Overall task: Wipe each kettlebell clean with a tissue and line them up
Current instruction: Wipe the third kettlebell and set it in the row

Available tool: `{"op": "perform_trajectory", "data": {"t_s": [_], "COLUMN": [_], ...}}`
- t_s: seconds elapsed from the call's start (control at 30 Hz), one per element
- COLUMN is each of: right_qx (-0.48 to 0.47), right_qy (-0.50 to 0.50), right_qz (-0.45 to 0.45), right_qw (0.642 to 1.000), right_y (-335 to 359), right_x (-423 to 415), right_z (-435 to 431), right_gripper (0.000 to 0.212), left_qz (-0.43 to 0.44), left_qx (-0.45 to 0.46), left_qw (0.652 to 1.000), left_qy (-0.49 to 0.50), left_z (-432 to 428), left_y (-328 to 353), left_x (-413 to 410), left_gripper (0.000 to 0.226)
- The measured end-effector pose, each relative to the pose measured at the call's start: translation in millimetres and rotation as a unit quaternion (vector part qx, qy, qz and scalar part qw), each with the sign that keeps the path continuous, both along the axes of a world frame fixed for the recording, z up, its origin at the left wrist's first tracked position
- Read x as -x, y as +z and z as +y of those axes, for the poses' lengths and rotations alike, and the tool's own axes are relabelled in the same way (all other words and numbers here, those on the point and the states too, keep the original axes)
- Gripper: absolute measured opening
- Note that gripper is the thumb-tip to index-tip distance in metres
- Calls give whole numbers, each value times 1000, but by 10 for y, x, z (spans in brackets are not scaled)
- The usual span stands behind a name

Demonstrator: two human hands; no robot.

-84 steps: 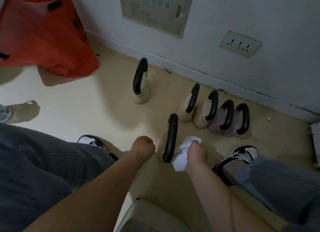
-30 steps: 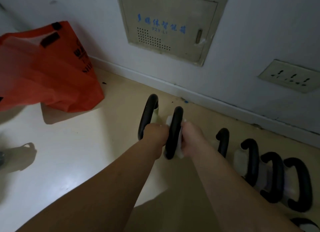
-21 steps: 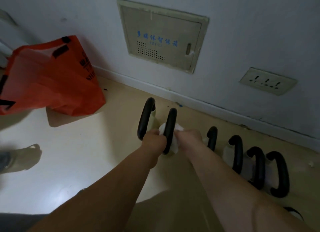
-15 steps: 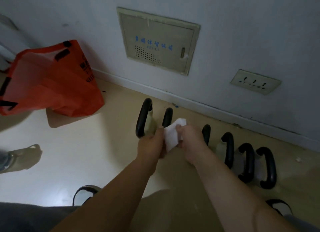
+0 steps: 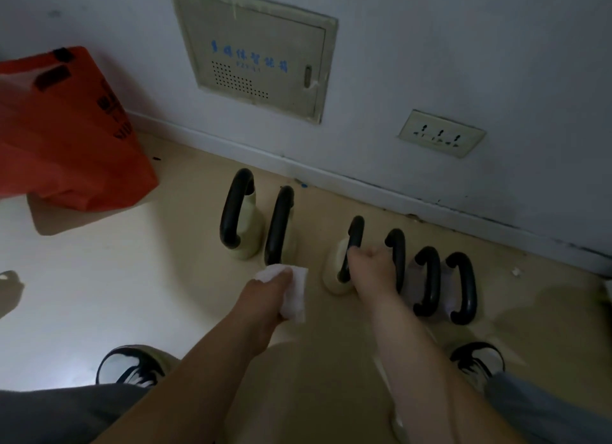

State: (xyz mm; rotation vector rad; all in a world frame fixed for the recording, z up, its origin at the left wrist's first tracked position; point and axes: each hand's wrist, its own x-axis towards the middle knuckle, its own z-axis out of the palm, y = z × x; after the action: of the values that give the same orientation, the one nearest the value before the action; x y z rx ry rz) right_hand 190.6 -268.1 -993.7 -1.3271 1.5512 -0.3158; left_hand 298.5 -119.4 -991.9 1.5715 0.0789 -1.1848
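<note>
Right hand [image 5: 372,265] grips the third kettlebell [image 5: 332,278] (handle running near-far); left hand [image 5: 265,294], clutching the tissue [image 5: 296,298], hovers just left.

Both my forearms are bare along all the length that shows, down to my left hand [image 5: 268,288] and right hand [image 5: 371,265]. I wear grey trousers [image 5: 59,414], plain loose cloth over both legs, on my side of the row of kettlebells [image 5: 427,278]. My trainers are white with black panels and dark lacing. The left shoe [image 5: 132,366] sits well short of that row's left end, and the right shoe [image 5: 477,361] is near its right end.
</note>
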Motion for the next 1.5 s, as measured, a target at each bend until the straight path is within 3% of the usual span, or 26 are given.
{"op": "perform_trajectory", "data": {"t_s": [0.1,0.27,0.43,0.53,0.67,0.77,0.87,0.93,0.97,1.07,1.13,1.23,1.33,1.43,1.5], "right_qx": [-47,-57,-6,23,30,49,49,24,9,-9,-4,9,17,57,84], "right_qy": [7,10,97,180,313,447,549,577,568,443,397,371,360,414,447], "right_qz": [24,53,128,145,191,222,250,258,252,225,217,225,222,243,249], "right_qw": [999,997,987,973,930,865,796,774,783,868,892,901,906,875,855], "right_y": [-205,-476,-458,-429,-429,-336,-244,-268,-299,-328,-295,-324,-461,-519,-532], "right_x": [-162,-223,-32,205,511,722,834,893,939,1118,1226,1308,1274,1186,1156], "right_z": [-108,-178,-100,115,579,782,950,1144,1221,1190,1064,1055,1159,1244,1287], "right_gripper": [29,32,16,29,24,30,18,18,21,25,19,9,10,18,20], "left_qz": [-11,1,21,-2,9,-19,-119,-231,-289,-416,-406,-367,-315,-306,-283], "left_qx": [34,31,-21,-69,-101,-117,-130,-190,-210,-177,-129,-115,-124,-170,-164], "left_qw": [997,998,1000,997,994,992,984,951,926,861,863,879,917,920,922], "left_qy": [-71,-48,-8,25,41,46,-9,-85,-122,-232,-271,-283,-209,-176,-205], "left_z": [103,198,204,237,404,571,749,802,808,806,755,581,492,500,435], "left_y": [-140,-99,47,19,-53,-80,-140,-189,-219,-393,-507,-568,-614,-715,-700], "left_x": [-7,-117,-62,66,254,271,125,50,51,180,328,444,353,271,385], "left_gripper": [30,40,19,20,39,33,35,38,36,31,36,35,34,32,40]}}
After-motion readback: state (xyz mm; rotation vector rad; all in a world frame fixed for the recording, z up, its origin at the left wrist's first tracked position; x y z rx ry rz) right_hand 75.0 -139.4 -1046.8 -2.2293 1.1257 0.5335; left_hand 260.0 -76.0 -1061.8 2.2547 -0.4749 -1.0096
